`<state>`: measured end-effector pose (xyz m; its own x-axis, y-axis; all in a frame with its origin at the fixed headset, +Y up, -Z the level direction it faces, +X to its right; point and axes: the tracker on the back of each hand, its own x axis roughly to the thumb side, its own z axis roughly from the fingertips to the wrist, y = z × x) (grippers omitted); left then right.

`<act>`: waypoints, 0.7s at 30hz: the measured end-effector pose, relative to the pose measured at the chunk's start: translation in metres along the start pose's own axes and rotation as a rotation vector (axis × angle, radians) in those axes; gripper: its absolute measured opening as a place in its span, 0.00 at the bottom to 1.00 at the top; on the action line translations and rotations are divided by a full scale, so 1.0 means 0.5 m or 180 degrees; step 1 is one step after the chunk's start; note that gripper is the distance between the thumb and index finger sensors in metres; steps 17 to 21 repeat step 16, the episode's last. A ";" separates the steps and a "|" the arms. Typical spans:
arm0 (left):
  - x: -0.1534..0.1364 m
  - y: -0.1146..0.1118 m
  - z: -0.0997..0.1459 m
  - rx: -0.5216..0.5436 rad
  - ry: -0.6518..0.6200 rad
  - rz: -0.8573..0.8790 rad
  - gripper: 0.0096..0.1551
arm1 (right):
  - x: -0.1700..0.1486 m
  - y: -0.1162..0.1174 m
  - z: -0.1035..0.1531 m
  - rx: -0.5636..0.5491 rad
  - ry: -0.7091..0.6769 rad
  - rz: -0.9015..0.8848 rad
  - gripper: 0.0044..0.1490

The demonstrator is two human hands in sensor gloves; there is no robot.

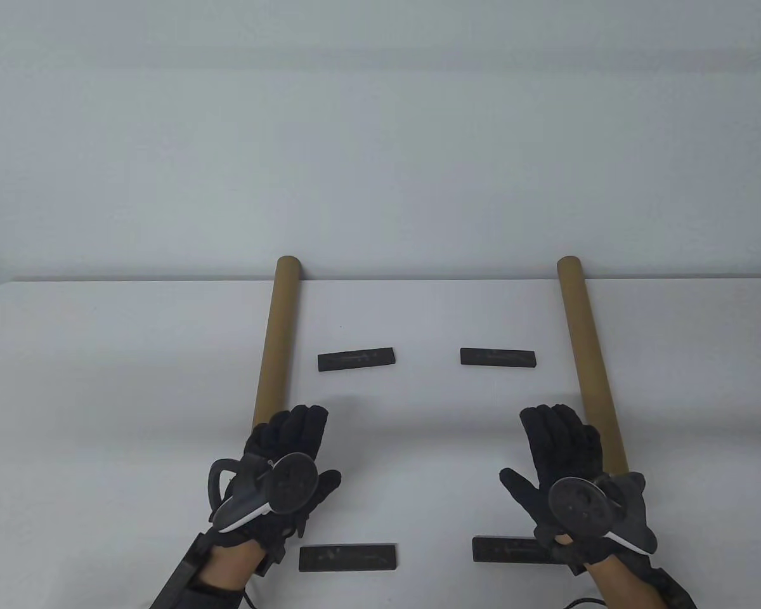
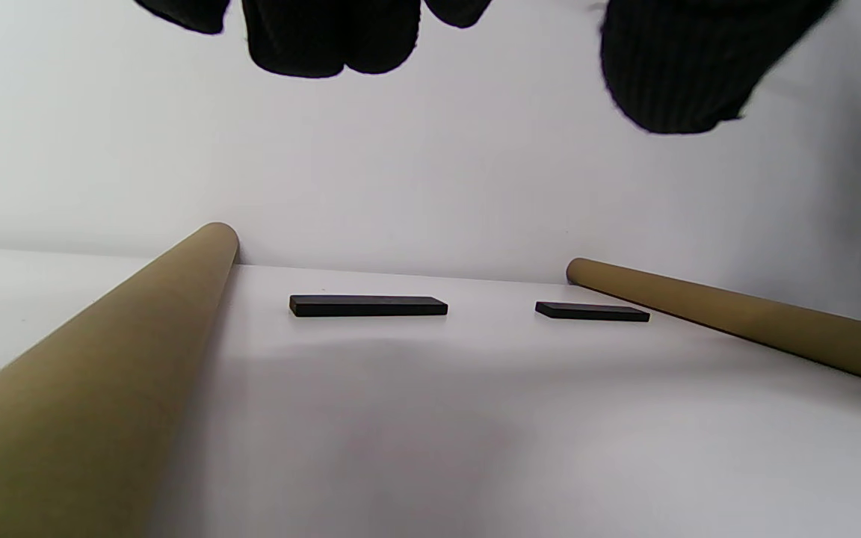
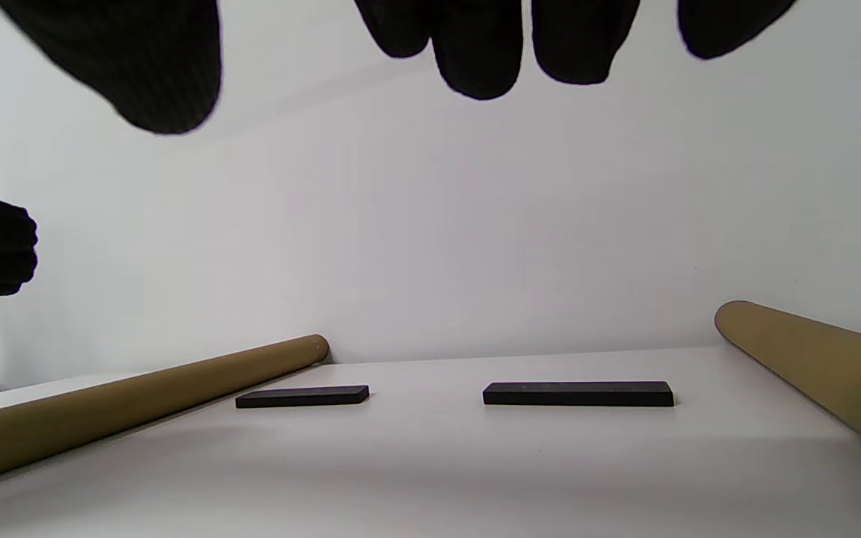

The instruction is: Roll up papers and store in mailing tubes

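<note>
Both hands hover above the table, fingers spread, holding nothing: left hand beside the left tube, right hand beside the right tube. No paper can be made out.

In the table view, the near end of the left brown cardboard tube is hidden by the left gloved hand. The near end of the right brown cardboard tube is covered by the right gloved hand. The near right flat black bar is partly hidden under that hand. In both wrist views the fingers are cut off by the top edge.
</note>
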<state>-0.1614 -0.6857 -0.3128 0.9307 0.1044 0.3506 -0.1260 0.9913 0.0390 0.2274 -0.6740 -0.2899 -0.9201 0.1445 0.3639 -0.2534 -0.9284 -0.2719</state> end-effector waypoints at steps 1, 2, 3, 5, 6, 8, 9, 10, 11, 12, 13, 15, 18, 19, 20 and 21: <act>0.001 -0.003 -0.001 -0.0021 -0.0009 -0.0009 0.58 | 0.000 0.000 0.000 -0.0005 0.0005 -0.0012 0.61; 0.002 -0.005 -0.002 -0.0040 -0.0006 -0.0019 0.58 | 0.000 0.000 0.000 -0.0003 0.0006 -0.0022 0.61; 0.002 -0.007 -0.003 -0.0059 -0.0009 -0.0036 0.58 | 0.002 -0.001 0.000 0.0004 0.0003 -0.0033 0.61; 0.003 -0.009 -0.003 -0.0070 0.0002 -0.0053 0.59 | 0.006 -0.002 0.001 -0.0008 -0.0023 -0.0038 0.61; 0.003 -0.008 -0.002 -0.0069 0.0006 -0.0057 0.59 | 0.007 -0.002 0.001 -0.0015 -0.0031 -0.0039 0.61; 0.003 -0.006 -0.001 -0.0052 -0.0006 -0.0051 0.59 | 0.010 -0.004 0.001 -0.0026 -0.0040 -0.0039 0.61; 0.003 -0.004 0.000 -0.0038 -0.0007 -0.0045 0.59 | 0.010 -0.003 0.001 -0.0029 -0.0040 -0.0040 0.61; 0.002 -0.002 0.000 -0.0028 -0.0004 -0.0041 0.59 | 0.010 -0.002 0.001 -0.0017 -0.0039 -0.0037 0.61; 0.001 -0.001 0.000 -0.0022 0.0001 -0.0031 0.59 | 0.009 -0.001 0.000 0.0002 -0.0038 -0.0032 0.61; -0.001 -0.001 0.000 -0.0020 0.0005 -0.0024 0.59 | 0.009 0.000 0.000 0.0011 -0.0039 -0.0031 0.61; -0.003 -0.001 -0.001 -0.0022 0.0015 -0.0017 0.59 | 0.008 0.001 0.000 0.0017 -0.0034 -0.0032 0.61; -0.006 0.000 0.000 -0.0020 0.0039 -0.0014 0.59 | 0.006 0.004 -0.001 0.0035 -0.0018 -0.0042 0.61; -0.007 0.001 0.000 -0.0012 0.0044 -0.0008 0.59 | 0.006 0.005 -0.001 0.0038 -0.0015 -0.0043 0.61; -0.007 0.001 0.000 -0.0012 0.0044 -0.0008 0.59 | 0.006 0.005 -0.001 0.0038 -0.0015 -0.0043 0.61; -0.007 0.001 0.000 -0.0012 0.0044 -0.0008 0.59 | 0.006 0.005 -0.001 0.0038 -0.0015 -0.0043 0.61; -0.007 0.001 0.000 -0.0012 0.0044 -0.0008 0.59 | 0.006 0.005 -0.001 0.0038 -0.0015 -0.0043 0.61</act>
